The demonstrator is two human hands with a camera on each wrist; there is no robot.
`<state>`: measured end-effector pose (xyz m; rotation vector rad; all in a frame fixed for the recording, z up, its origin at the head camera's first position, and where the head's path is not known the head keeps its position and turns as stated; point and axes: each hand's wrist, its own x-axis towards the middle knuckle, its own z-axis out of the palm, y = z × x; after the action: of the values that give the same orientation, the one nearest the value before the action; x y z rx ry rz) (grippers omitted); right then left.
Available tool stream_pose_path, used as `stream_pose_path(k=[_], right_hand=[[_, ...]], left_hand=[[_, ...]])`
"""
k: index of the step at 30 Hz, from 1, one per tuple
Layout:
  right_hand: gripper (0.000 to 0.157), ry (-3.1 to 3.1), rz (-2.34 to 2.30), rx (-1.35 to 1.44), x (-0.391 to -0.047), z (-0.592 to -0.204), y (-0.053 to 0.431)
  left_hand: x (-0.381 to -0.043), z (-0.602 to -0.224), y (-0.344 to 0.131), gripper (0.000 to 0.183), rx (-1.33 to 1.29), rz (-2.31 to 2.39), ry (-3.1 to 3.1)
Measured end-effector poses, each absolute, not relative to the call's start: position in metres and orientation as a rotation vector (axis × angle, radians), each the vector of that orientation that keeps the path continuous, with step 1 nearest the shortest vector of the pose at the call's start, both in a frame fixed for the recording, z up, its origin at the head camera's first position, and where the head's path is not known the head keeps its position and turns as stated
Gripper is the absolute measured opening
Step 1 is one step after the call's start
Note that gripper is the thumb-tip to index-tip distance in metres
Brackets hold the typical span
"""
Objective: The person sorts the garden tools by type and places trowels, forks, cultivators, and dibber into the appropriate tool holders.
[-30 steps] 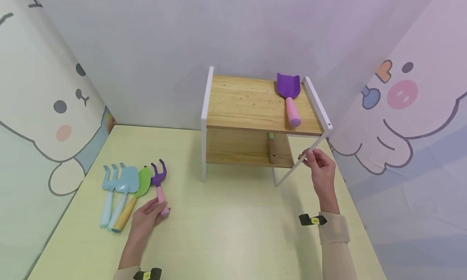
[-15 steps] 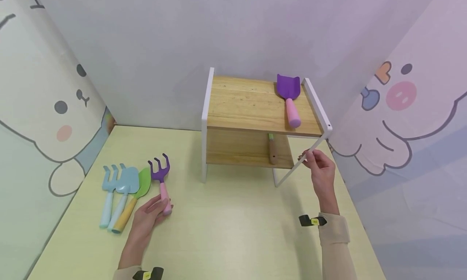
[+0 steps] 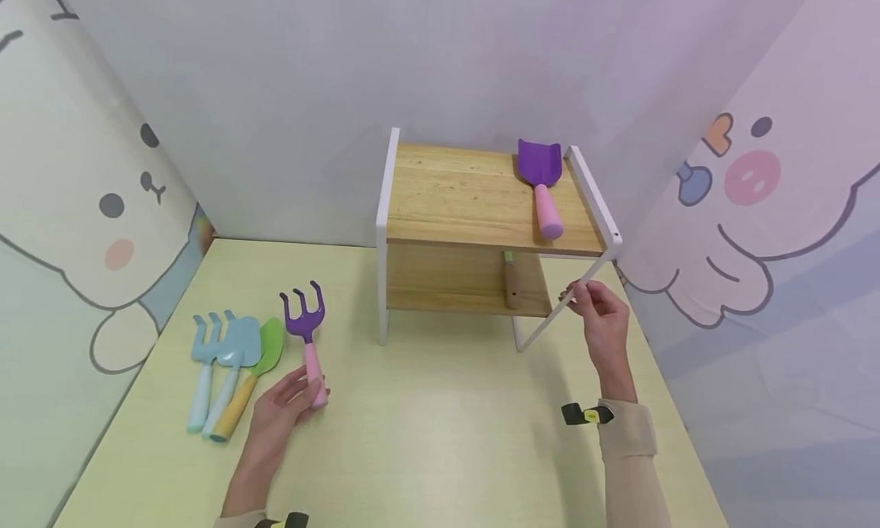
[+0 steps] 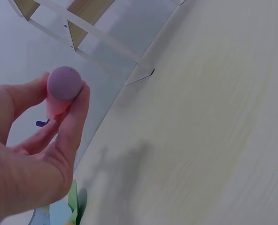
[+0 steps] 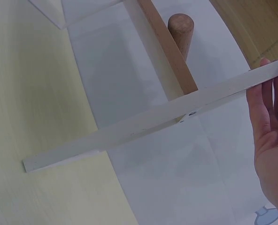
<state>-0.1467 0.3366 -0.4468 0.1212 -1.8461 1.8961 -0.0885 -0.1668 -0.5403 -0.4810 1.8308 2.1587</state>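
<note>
My left hand (image 3: 271, 421) pinches the pink handle of a purple three-pronged hand fork (image 3: 305, 325), prongs pointing away from me. The left wrist view shows the handle's rounded end (image 4: 65, 83) between thumb and fingers, with a shadow on the table below. At the right, my right hand (image 3: 608, 325) grips the white slanted side leg (image 3: 550, 319) of a two-tier wooden shelf (image 3: 454, 199). Fingers lie along that white bar (image 5: 143, 117) in the right wrist view. On the top board lies a purple shovel (image 3: 548, 207) with a pink handle.
Left of the fork lie a light blue hand fork (image 3: 202, 390), a light blue shovel (image 3: 241, 341) and a green trowel (image 3: 237, 406) with a yellow handle. A brown-handled tool (image 3: 512, 283) rests on the lower shelf. Printed curtains surround the pale table (image 3: 440, 436).
My left hand has shifted slightly right with the purple fork, whose prongs have moved away from the green trowel and swung upright in the view. The right hand stays on the shelf leg.
</note>
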Motion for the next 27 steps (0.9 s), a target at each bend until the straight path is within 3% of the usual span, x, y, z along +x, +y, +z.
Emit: stream_pose_path(k=[27], right_hand=[[0.017, -1.855, 1.888, 0.146, -0.147, -0.448, 0.339]], left_hand=[[-0.065, -0.512, -0.144, 0.059, -0.197, 2.175, 2.004]])
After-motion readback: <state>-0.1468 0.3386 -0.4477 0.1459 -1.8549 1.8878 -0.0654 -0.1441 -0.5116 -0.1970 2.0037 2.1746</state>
